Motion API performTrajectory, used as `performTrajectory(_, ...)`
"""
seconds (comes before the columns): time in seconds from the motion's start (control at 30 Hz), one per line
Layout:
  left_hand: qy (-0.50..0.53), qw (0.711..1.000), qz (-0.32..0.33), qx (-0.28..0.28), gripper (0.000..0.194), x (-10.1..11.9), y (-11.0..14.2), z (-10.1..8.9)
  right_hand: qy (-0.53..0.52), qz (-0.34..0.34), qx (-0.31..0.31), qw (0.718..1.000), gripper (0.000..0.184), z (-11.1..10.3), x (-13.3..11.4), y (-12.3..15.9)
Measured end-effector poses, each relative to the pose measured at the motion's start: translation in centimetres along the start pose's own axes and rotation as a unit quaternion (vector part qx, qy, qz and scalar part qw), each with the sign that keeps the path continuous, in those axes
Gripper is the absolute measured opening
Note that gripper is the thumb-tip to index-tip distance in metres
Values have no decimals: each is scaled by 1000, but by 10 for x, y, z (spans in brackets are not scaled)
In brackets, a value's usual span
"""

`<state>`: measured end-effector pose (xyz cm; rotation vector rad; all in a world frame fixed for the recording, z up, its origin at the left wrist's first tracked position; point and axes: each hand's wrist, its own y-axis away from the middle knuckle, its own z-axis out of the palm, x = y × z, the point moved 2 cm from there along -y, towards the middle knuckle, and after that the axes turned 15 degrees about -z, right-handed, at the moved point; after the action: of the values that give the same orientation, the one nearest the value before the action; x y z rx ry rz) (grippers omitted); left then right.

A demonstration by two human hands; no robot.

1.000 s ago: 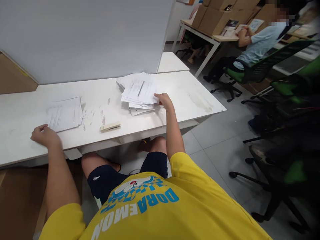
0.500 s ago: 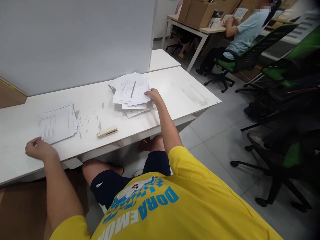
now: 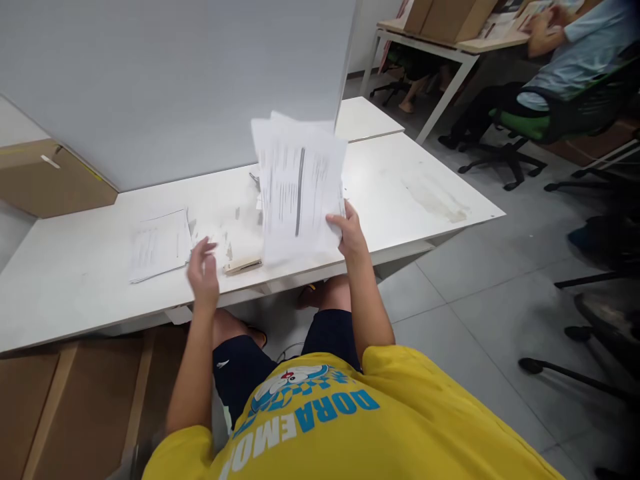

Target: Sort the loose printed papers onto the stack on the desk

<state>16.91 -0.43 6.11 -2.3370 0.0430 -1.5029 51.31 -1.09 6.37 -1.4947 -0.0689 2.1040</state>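
My right grip (image 3: 347,233) is closed on the lower right edge of a sheaf of papers (image 3: 299,190), held tilted up above the bench (image 3: 75,293). My left grip (image 3: 204,273) is open with fingers spread, holding nothing, in the air over the near bench edge. A stapler (image 3: 243,266) lies flat on the bench between both grips. A second stack (image 3: 159,245) lies flat to the left.

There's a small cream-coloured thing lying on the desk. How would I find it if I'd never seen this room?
Start at the long white desk in front of the grey partition. Near its front edge, between the person's two hands, lies the stapler. It is a slim cream bar, unlike the flat white paper stack to its left.
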Motion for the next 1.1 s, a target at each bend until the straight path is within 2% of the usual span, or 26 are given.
performTrajectory(0.07, 120, 977, -72, -160, 67, 22, 26, 26, -8, 33, -29, 999, 39, 3, 5, 30)
performTrajectory(0.13, 171, 954, -103, -226, 72, 38, 45, 41, 14, 45, -58, 997, 30, 3, 11, 57)
performTrajectory(0.2, 161, 949, -105, -248, 76, 43, 56, 48, 67, 32, -84, 994, 32, -1, 16, 77)
performTrajectory(0.27, 121, 956, -95, -249, 72, 42, 60, 54, 117, 4, -78, 990, 36, -6, 17, 86)
performTrajectory(0.37, 96, 963, -67, -242, 61, 36, 59, 69, 151, -49, 5, 987, 34, -14, 17, 84)
performTrajectory(0.43, 124, 955, -34, -268, 63, 34, 56, 83, 162, -73, 56, 982, 33, -18, 18, 77)
performTrajectory(0.53, 186, 935, -1, -302, 73, 33, 48, 102, 145, -71, 69, 984, 30, -20, 23, 67)
performTrajectory(0.63, 224, 929, -41, -293, 75, 29, 39, 111, 104, -41, 27, 993, 23, -22, 29, 62)
performTrajectory(0.77, 215, 928, -109, -285, 58, 26, 34, 110, 159, -9, -34, 987, 18, -30, 37, 61)
performTrajectory(0.83, 185, 939, -95, -273, 49, 27, 34, 108, 192, 10, -39, 981, 15, -32, 42, 61)
performTrajectory(0.9, 151, 955, -71, -246, 42, 29, 37, 106, 220, 15, -18, 975, 8, -31, 45, 63)
performTrajectory(0.93, 137, 962, -70, -226, 38, 29, 39, 105, 228, 11, -7, 974, 9, -29, 44, 66)
performTrajectory(1.0, 120, 971, -93, -184, 31, 27, 44, 102, 214, 2, 1, 977, 21, -21, 43, 73)
performTrajectory(1.1, 119, 974, -132, -141, 32, 23, 51, 93, 144, 11, -35, 989, 30, -9, 38, 87)
